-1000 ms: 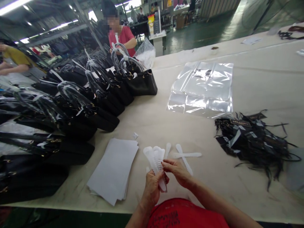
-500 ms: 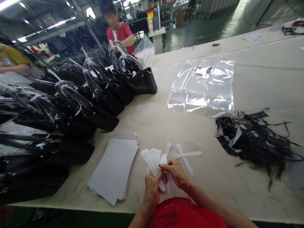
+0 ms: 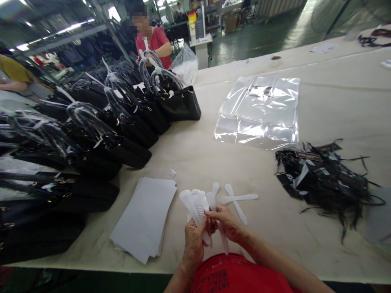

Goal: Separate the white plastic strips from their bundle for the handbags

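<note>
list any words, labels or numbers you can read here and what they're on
None reads clearly.
Black hang tags right of the hands: pale lettering, too small.
Standing sign far behind the handbags: blurred.
Red shirt, bottom edge: dark print, illegible.
Foam strips in the left hand and right hand: blank.

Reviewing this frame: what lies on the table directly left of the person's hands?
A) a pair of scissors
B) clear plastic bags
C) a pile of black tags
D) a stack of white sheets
D: the stack of white sheets lies left of the left hand; the black tags and clear plastic bags lie to the right.
</note>
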Demonstrator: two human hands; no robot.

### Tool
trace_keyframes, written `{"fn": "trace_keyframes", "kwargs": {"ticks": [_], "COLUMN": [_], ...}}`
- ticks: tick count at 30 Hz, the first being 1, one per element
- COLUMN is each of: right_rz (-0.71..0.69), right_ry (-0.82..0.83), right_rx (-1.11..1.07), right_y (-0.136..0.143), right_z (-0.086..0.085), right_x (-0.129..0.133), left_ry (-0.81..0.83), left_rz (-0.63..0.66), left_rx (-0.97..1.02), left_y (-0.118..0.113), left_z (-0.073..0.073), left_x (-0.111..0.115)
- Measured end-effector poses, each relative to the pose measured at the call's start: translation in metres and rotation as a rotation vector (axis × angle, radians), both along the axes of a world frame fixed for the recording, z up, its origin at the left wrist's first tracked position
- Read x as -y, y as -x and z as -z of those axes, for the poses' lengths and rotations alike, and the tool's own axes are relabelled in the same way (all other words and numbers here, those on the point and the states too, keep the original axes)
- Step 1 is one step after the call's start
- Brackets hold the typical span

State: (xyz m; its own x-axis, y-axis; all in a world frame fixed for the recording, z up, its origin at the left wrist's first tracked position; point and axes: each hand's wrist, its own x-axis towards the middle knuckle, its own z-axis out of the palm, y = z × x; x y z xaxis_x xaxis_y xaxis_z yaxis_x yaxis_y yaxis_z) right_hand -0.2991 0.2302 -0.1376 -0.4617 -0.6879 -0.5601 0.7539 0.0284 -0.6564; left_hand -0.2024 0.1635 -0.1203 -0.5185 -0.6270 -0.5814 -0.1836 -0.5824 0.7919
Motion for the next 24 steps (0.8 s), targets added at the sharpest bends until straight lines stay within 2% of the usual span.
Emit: {"fn": "trace_keyframes", "kwargs": {"ticks": [2, 5, 8, 12, 15, 17, 19, 21, 24], "right_rz": [-0.034, 0.002, 0.065, 0.142, 0.207, 0.184, 0.046, -0.103, -0.13], "right_ry": [-0.003, -0.043, -0.119, -0.261, -0.307, -0.254, -0.126, 0.001, 0.051], "right_rx": [0.01, -0.049, -0.172, -0.367, -0.525, -0.589, -0.496, -0.286, -0.07], "right_y": [-0.012, -0.015, 0.0, 0.028, 0.034, 0.026, 0.012, -0.003, -0.016], "right_z": [-0.001, 0.005, 0.019, 0.033, 0.029, 0.019, 0.008, 0.001, -0.001], "right_x": [0.006, 0.008, 0.002, -0.01, -0.016, -0.015, -0.011, -0.005, 0.003], "left_ry": [-0.022, -0.012, 0.022, -0.022, -0.061, -0.07, -0.063, -0.06, -0.056], "left_rz": [0.005, -0.028, -0.04, -0.047, -0.031, 0.004, 0.062, 0.121, 0.159], "left_rx": [-0.011, 0.038, 0.038, 0.014, -0.008, -0.021, -0.049, -0.076, -0.067], "left_y": [0.0, -0.002, -0.006, -0.008, -0.007, -0.005, -0.003, -0.002, -0.001], "left_z": [0.003, 0.005, 0.005, 0.0, -0.003, -0.004, -0.003, -0.002, 0.0], "left_x": [-0.003, -0.003, 0.002, 0.006, 0.004, 0.001, -0.002, -0.006, -0.011]}}
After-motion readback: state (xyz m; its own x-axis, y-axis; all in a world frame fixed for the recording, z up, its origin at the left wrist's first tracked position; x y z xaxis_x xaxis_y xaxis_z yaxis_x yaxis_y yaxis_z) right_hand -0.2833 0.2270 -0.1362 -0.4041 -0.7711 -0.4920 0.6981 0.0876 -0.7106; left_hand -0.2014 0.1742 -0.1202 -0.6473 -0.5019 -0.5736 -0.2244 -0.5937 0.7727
